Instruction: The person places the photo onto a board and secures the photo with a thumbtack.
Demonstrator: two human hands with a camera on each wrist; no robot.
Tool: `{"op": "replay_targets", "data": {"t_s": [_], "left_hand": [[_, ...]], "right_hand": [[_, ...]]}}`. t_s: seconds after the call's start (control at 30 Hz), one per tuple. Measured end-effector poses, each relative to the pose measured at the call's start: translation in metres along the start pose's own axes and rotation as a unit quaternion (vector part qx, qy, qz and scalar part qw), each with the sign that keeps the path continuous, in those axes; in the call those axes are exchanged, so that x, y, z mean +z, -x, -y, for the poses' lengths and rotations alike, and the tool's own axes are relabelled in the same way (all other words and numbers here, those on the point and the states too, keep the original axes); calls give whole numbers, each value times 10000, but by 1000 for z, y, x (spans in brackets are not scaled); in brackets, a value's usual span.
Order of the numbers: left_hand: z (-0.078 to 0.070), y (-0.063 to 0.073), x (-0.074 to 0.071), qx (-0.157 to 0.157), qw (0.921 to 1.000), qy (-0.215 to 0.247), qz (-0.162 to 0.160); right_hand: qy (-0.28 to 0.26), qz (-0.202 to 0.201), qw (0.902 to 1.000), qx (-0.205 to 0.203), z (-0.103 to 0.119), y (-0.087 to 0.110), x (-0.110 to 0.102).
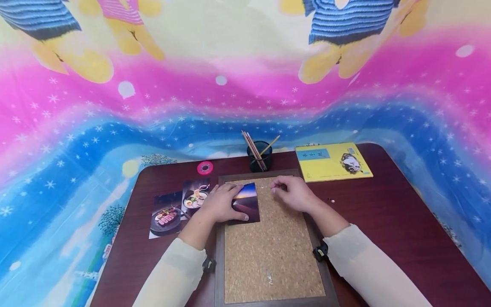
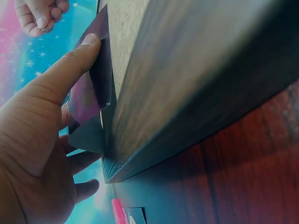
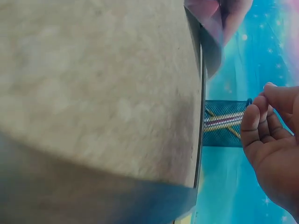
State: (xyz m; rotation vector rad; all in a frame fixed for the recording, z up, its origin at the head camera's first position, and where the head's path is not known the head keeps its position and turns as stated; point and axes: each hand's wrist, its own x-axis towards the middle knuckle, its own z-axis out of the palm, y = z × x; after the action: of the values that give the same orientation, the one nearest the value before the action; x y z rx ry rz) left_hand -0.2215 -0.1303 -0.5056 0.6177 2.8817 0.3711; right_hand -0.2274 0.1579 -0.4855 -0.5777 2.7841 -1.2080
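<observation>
My left hand (image 1: 220, 204) lies at the left side of a photo (image 1: 247, 204) showing a blue and orange sky over dark ground. It holds this photo over the upper left of a framed cork board (image 1: 274, 247), thumb along the lower edge; in the left wrist view the photo bends beneath the thumb. To its right, above the cork, hovers my right hand (image 1: 295, 194), thumb and fingertips drawn together. Whether something tiny sits between those fingertips cannot be told. Small whitish bits (image 1: 270, 278) show near the cork's bottom, and another whitish bit (image 1: 262, 186) near its top.
Left of the board lie a meat-dish photo (image 1: 166, 215) and a noodle-bowl photo (image 1: 194, 198). A pink tape roll (image 1: 205, 167), a mesh cup (image 1: 261, 157) of pencils and a yellow book (image 1: 333, 162) stand behind. Tiny objects (image 1: 331, 200) lie to the right.
</observation>
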Motion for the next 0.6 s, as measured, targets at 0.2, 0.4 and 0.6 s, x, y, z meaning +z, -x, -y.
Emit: {"op": "replay_targets", "data": {"t_s": [0.2, 0.4, 0.6], "left_hand": [[-2, -1, 3, -53, 9999, 138, 46], [-1, 1, 6, -63, 9996, 245, 118], [2, 2, 9, -19, 9989, 383, 259]], "right_hand": [[-57, 106, 9999, -105, 5, -14, 7], [-58, 271, 9996, -13, 8, -24, 14], [-90, 443, 9989, 81, 14, -32, 21]]}}
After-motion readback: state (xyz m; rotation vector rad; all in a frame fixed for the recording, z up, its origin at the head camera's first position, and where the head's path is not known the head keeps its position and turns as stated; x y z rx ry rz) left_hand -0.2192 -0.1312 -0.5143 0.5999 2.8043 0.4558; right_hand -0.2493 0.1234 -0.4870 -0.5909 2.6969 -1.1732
